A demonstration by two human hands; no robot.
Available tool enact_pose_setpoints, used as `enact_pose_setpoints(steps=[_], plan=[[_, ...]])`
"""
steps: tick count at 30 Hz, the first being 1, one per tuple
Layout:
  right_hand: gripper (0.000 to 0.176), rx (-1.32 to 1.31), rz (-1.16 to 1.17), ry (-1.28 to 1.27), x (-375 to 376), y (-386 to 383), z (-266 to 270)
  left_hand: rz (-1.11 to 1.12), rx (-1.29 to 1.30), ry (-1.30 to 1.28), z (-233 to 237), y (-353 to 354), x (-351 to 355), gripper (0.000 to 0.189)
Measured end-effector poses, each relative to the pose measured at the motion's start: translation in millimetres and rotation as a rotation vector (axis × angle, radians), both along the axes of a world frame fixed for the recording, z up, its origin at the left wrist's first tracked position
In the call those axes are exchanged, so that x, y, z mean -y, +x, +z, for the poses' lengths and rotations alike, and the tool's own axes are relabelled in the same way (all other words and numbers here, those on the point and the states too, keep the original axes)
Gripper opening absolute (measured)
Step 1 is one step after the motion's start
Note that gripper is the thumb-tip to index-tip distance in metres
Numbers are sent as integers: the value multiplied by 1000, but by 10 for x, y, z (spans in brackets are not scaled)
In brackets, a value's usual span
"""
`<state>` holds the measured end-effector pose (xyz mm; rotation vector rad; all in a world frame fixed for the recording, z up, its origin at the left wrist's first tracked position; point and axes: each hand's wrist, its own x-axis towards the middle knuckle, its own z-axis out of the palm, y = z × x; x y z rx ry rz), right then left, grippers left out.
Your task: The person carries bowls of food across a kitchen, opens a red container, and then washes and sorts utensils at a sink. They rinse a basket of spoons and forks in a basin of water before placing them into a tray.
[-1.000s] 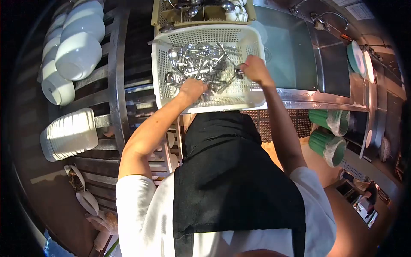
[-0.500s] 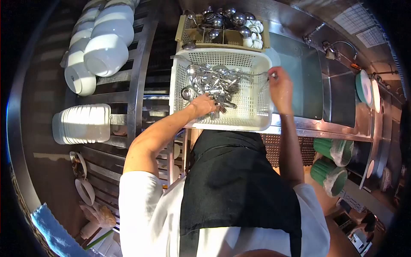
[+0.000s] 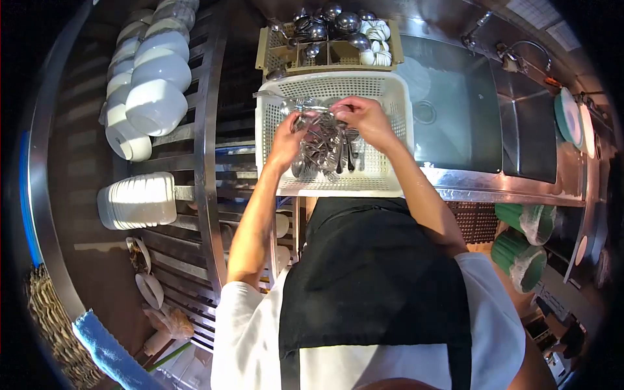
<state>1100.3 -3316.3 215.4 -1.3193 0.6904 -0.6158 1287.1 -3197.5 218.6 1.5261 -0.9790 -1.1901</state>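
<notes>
A white perforated basket (image 3: 383,175) stands in front of me with a heap of metal cutlery (image 3: 322,146) in it, forks and spoons among them. At the left of the heap my left hand (image 3: 288,138) has its fingers bent around some cutlery. My right hand (image 3: 365,119) is over the back of the heap, its fingers pinched together on cutlery; the exact pieces cannot be made out. One fork (image 3: 265,94) lies across the basket's back left corner.
Behind the basket is a divided tan rack (image 3: 344,55) with ladles and white spoons. A water-filled sink (image 3: 455,110) lies to the right. Stacked white bowls (image 3: 156,104) and square containers (image 3: 140,200) sit on the slatted rack at the left. Green bins (image 3: 520,260) stand at lower right.
My right hand has moved left from the basket's right edge to the cutlery heap. My left hand has shifted up and left. The view has shifted slightly.
</notes>
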Motion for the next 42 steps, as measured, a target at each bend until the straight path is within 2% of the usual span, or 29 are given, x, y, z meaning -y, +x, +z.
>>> enact_pose_setpoints(steps=[1,2,4,5,6,7,8,9,10,12,13,15,16,18,21,22,24,25,27,28,30,32,34,36,37,38,39,40,42], plan=[[14,5,11,2,-21,161,24,138,-298,42,82,-70,66,36],[16,5,-10,28,-43,328,54,146,-315,-34,-411,15,71,42],[20,4,-16,58,37,477,17,211,-351,-106,-431,-208,169,45],[24,-89,52,-47,176,586,-56,315,-377,-95,-389,-308,191,30],[29,-180,124,-154,319,714,-170,333,-374,-95,-435,-273,192,30],[34,-173,54,-369,464,785,-423,470,-380,-95,-523,-223,179,22],[30,-331,51,-411,558,813,-625,607,-384,-95,-581,-188,141,13],[29,-542,102,-636,663,825,-1066,673,-362,-121,-509,-177,89,5],[28,-748,149,-863,712,799,-1433,702,-418,-215,-538,-134,9,4],[28,-715,-37,-1094,509,597,-1544,748,-358,-172,-413,-106,-128,5],[28,-705,-20,-1096,523,547,-1545,764,-368,-112,-345,-97,-198,11],[27,-903,264,-873,583,447,-1490,764,-384,-46,-342,-63,-300,14],[27,-902,278,-878,591,380,-1377,736,-402,20,-327,-65,-336,17],[20,-602,347,-655,650,198,-1047,697,-425,9,-257,-118,-276,23],[16,-264,276,-243,488,290,-456,410,-517,-129,-185,-165,-44,58],[16,-203,265,-293,418,391,-273,355,-491,-91,-371,-102,52,55],[16,-150,238,-358,391,540,51,352,-407,-220,-314,-181,309,47],[18,-84,240,-523,419,585,165,339,-419,-228,-233,-202,372,47],[21,26,122,-890,498,589,237,324,-632,-323,-110,-208,446,26],[21,19,119,-897,545,536,174,317,-639,-328,-122,-164,436,26],[24,-358,-15,-283,632,302,-143,445,-516,-259,-141,-19,349,17],[30,-966,252,-820,806,-94,-1137,601,-372,-240,-155,92,164,17],[36,-1023,322,-420,245,-302,-930,625,-266,-278,-266,190,-37,18],[34,-638,226,-37,-132,-392,-1450,616,-214,-213,-461,207,-229,23],[34,-642,232,-36,-223,-315,-1598,562,-38,-66,-516,173,-311,28],[33,-690,-2,-36,-300,-181,-1719,503,139,81,-536,144,-385,33],[32,-731,-238,-35,-348,-83,-1831,507,214,30,-534,60,-437,40],[32,-730,-236,-33,-312,-49,-1976,519,316,76,-727,62,-463,37],[31,-454,-371,19,-166,-40,-2158,453,132,84,-973,100,-458,36]])
